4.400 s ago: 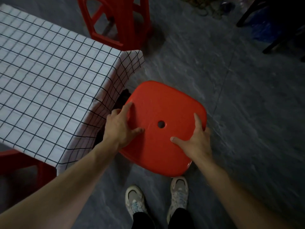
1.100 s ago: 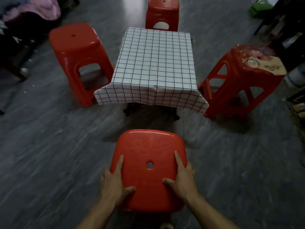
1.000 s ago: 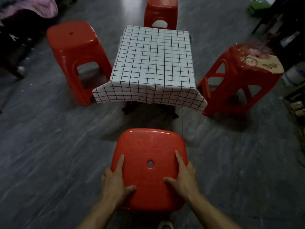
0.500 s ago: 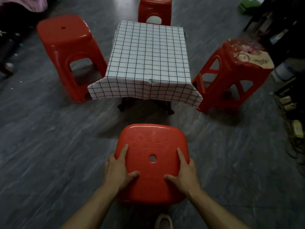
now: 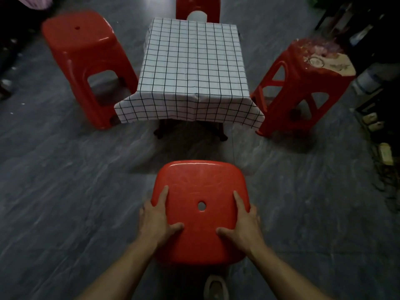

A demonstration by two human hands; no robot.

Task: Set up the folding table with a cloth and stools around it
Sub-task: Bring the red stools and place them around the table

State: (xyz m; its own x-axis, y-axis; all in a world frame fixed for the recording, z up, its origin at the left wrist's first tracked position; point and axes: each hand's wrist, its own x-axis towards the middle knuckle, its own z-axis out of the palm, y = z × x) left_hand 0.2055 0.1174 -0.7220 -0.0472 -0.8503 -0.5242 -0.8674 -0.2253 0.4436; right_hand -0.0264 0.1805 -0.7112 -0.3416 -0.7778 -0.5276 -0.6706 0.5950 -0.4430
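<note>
A red plastic stool (image 5: 200, 191) with a hole in its seat is right in front of me. My left hand (image 5: 157, 220) grips its left edge and my right hand (image 5: 243, 223) grips its right edge, thumbs lying on the seat. Ahead stands the low folding table under a white black-grid cloth (image 5: 192, 68); only its dark feet (image 5: 160, 133) show. Three more red stools stand around it: one on the left (image 5: 86, 61), one behind it (image 5: 198, 7), and one on the right (image 5: 303, 83) with a worn, stained seat.
Grey stone-pattern floor (image 5: 65, 191) lies open between my stool and the table. Dark furniture and clutter (image 5: 378, 61) line the right side, with small items on the floor (image 5: 385, 153). My shoe (image 5: 216, 287) shows below the stool.
I have carried the stool from the table's corner round to its near short side. Over the last second the view has crept closer; both hands keep the same hold.
</note>
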